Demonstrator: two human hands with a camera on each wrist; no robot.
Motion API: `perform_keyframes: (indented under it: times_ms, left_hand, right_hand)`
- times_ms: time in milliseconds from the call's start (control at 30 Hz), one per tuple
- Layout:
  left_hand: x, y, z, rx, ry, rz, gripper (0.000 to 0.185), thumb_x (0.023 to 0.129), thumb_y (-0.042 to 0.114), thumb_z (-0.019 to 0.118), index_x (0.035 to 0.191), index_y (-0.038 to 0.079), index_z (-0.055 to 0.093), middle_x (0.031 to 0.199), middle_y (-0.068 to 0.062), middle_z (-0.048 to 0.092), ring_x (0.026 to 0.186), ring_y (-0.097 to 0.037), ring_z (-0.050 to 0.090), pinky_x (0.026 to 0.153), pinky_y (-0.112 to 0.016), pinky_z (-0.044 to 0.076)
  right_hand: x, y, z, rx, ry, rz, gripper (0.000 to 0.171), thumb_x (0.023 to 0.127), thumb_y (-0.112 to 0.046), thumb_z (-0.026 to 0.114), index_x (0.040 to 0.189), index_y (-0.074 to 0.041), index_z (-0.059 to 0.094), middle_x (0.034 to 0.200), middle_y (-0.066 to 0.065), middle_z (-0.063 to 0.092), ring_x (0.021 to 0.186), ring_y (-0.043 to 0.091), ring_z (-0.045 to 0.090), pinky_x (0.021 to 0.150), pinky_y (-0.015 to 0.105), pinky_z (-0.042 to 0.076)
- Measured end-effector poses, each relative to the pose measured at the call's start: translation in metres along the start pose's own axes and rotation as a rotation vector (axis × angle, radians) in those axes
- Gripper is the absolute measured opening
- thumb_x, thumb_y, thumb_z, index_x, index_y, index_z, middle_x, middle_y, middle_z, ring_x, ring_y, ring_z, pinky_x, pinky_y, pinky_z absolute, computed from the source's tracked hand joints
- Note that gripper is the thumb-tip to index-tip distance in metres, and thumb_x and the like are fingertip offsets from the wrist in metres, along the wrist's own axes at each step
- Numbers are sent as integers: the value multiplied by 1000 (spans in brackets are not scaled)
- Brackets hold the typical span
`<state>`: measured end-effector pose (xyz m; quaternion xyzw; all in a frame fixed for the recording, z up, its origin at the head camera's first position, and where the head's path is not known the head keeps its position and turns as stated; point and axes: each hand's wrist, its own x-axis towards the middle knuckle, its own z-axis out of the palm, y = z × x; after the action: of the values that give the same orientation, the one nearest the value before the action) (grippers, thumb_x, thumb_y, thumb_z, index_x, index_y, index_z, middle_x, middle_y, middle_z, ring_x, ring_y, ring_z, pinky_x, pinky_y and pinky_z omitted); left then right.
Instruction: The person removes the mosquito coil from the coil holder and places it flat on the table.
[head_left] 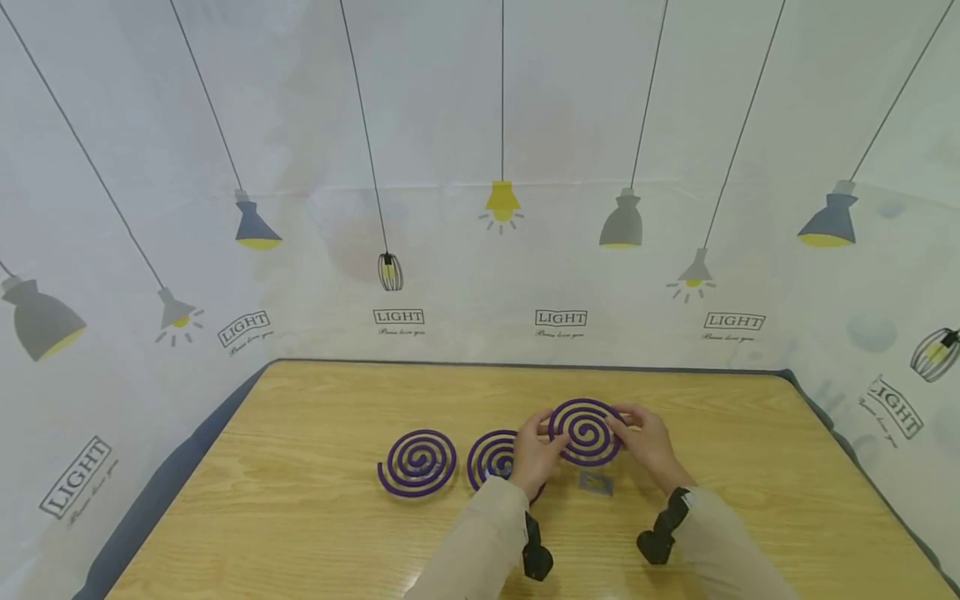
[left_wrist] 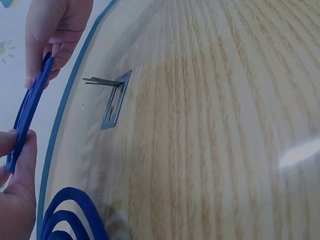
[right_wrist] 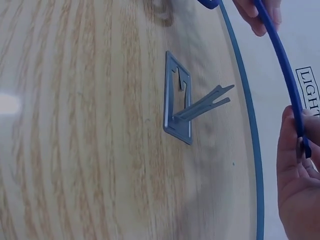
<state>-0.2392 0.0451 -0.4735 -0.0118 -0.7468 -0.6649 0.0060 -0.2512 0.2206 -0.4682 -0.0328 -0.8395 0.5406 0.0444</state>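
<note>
We see a thin purple spiral coil (head_left: 586, 431) lifted up just above a small flat metal stand (head_left: 596, 482) with a bent-up prong. The stand lies on the bench (head_left: 300, 500), which is smooth light wood with wavy grain. Our left hand (head_left: 534, 454) pinches one edge of the coil and our right hand (head_left: 651, 446) pinches the other edge. Two more round coils (head_left: 417, 462) lie flat, left of the stand
</note>
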Motion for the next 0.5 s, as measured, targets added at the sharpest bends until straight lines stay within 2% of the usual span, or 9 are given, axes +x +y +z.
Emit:
perform_keyframes:
  times_ms: [233,333,500]
  left_hand:
    - [1,-3,4,-188,-6,-64,42,75,-11,60,116,-6,51,84,-13,54,63,-22,62,64,-34,54]
    - [2,-5,5,-202,-11,-71,41,75,-11,60,115,-7,51,83,-12,54,63,-26,62,64,-35,54]
    - [4,-6,5,-178,6,-61,41,74,-10,60,114,-6,52,82,-11,56,61,-24,62,62,-35,54]
  right_hand:
    - [4,1,-3,34,54,62,34,88,-15,54,116,6,50,100,23,56,72,13,60,62,20,52]
    - [5,2,-4,52,60,77,34,89,-14,54,116,6,50,102,24,56,73,12,59,62,20,52]
    - [6,3,-4,62,56,77,36,88,-15,55,117,7,49,105,27,55,76,15,59,62,20,52]
